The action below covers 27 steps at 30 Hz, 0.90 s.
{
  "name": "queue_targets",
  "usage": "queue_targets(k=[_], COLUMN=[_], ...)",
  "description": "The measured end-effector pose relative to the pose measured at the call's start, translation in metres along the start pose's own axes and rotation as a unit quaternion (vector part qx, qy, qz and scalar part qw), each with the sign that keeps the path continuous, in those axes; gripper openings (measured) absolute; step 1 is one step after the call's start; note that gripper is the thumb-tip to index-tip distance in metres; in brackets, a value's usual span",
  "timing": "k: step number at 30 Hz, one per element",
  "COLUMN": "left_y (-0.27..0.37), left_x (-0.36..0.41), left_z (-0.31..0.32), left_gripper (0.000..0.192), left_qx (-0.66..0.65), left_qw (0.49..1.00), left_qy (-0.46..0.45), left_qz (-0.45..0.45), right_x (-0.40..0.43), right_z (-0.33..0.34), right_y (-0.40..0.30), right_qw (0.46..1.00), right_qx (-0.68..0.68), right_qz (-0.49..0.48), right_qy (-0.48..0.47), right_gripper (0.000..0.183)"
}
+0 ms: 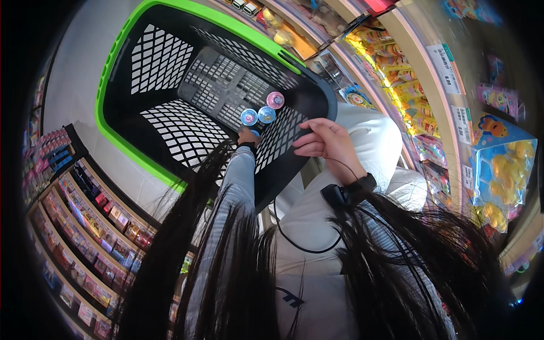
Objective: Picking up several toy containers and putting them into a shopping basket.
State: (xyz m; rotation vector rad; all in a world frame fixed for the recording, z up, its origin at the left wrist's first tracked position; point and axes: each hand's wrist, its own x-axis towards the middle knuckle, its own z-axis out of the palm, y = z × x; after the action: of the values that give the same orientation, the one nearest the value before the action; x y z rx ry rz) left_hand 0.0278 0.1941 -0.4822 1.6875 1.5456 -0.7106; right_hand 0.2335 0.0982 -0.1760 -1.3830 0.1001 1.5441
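Observation:
A deep black plastic shopping basket point(127, 106) with a bright green rim lies before me, its mesh walls open toward me. In its near right end sit two blue round-topped containers point(267, 114) and a pink one point(275, 100), close together. My left hand point(247, 137) reaches down inside, its fingers around another blue round item point(255, 133), mostly hidden by the hand. Over the basket's near right edge hovers my right hand point(325, 142), fingers loosely curled with nothing visible in them; whether it touches the rim is unclear.
Right of the basket rise store shelves point(425, 55) with bagged yellow toys point(403, 80) and price tags. A bag of yellow ducks point(510, 165) hangs at far right. Tiered display racks point(80, 250) stand at lower left. A black cable point(306, 251) loops from my right wrist across my lap.

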Motion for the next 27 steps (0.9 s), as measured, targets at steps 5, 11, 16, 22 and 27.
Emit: queue_targets(k=[5, 11, 16, 22, 27], left_y=[-0.065, -0.181, -0.048, 0.002, 0.017], left_x=[0.046, 0.087, 0.051, -0.007, -0.053], left_z=[0.027, -0.006, 0.01, -0.057, -0.108], left_gripper=[0.064, 0.062, 0.062, 0.066, 0.065], left_qx=[0.002, -0.112, -0.023, -0.104, -0.175], left_qw=[0.992, 0.98, 0.994, 0.965, 0.949], left_qy=[0.096, 0.01, 0.085, 0.197, 0.184], left_qz=[0.084, 0.163, 0.057, 0.141, 0.187], right_x=[-0.003, -0.01, 0.001, -0.008, -0.013], right_z=[0.016, 0.044, 0.003, 0.009, 0.018], right_y=[0.002, -0.002, 0.005, 0.0, 0.024], right_qw=[1.0, 0.997, 1.0, 0.998, 0.991], right_qx=[0.008, 0.029, 0.002, 0.007, 0.043], right_qz=[0.011, 0.01, -0.017, -0.06, -0.11], right_qy=[-0.021, -0.067, 0.001, -0.031, -0.058], right_gripper=[0.027, 0.027, 0.026, 0.026, 0.026])
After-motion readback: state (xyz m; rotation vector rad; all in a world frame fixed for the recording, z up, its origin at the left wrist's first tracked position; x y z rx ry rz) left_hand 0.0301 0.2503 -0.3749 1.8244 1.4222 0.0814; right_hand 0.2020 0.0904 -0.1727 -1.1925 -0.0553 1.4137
